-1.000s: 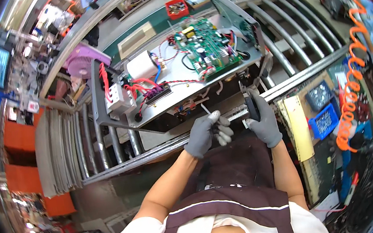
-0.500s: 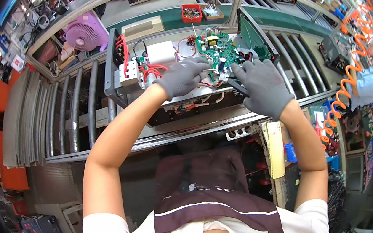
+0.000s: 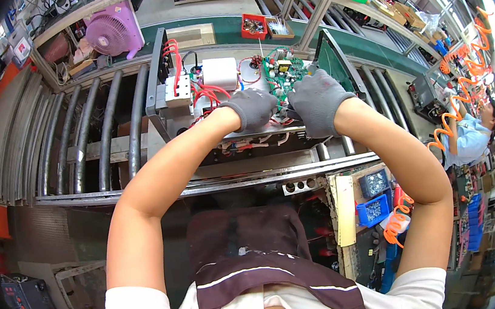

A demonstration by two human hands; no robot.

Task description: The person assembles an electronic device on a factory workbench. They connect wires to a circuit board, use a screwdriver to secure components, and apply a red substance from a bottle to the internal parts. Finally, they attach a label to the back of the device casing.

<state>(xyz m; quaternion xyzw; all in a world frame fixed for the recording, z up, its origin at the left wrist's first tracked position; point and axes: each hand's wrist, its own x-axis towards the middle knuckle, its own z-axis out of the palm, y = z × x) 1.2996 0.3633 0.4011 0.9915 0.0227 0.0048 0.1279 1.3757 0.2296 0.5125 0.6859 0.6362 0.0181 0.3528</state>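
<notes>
An open metal chassis lies across the roller conveyor, with a green circuit board on its right side. My left hand, in a grey glove, is closed at the board's near-left edge; its fingertips hide whatever is in them. Close beside it, my right hand, also gloved, has curled fingers over the board's near-right part. A small dark piece shows beneath those fingers, too covered to name. Left of the hands are red wires, a white block-shaped part and a white terminal block.
Conveyor rollers flank the chassis. Grey sheets stand stacked at left. Behind are a pink fan and a red parts bin. A blue bin and orange coiled hoses lie right; a person sits beyond.
My right hand has moved left and turned, closing in on my left hand. The dark tool seen under it earlier is now mostly covered. The whole view has shifted slightly.
</notes>
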